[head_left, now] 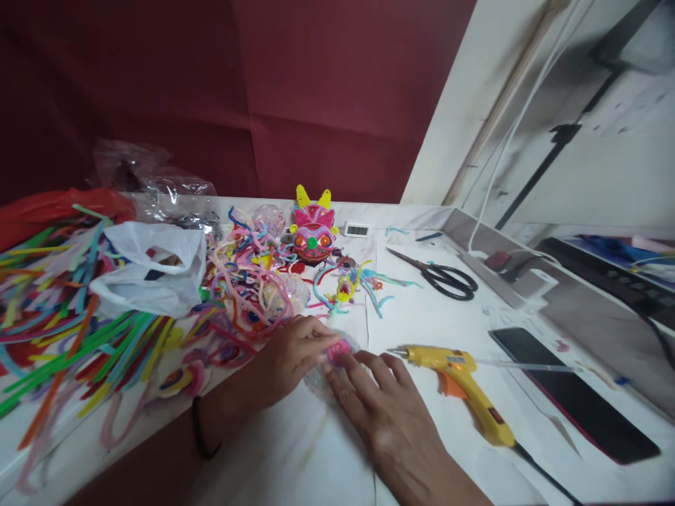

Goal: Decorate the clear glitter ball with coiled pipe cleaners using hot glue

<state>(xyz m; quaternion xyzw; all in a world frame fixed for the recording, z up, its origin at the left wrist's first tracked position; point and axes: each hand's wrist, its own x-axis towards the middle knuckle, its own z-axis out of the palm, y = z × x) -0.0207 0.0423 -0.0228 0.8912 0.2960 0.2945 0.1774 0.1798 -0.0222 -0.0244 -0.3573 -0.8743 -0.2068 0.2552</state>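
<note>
In the head view, my left hand (292, 358) steadies a see-through plastic ball (316, 383), its fingers pressed together at the left of it. A small pink coiled piece (338, 350) lies on the ball between my fingertips. My right hand (382, 407) curves over the right side, with fingertips touching the ball and the pink piece. Much of the ball is hidden under my fingers. Just to the right, a yellow hot glue gun (448, 362) lies on its side with a glue stick out of its back.
Pipe cleaners (121, 344) in many colours crowd the left, beside a white plastic bag (152, 270). A lion-head figure (313, 235) stands at the back near a small digital display (357, 230). Scissors (437, 274) and a dark phone (574, 393) lie at the right.
</note>
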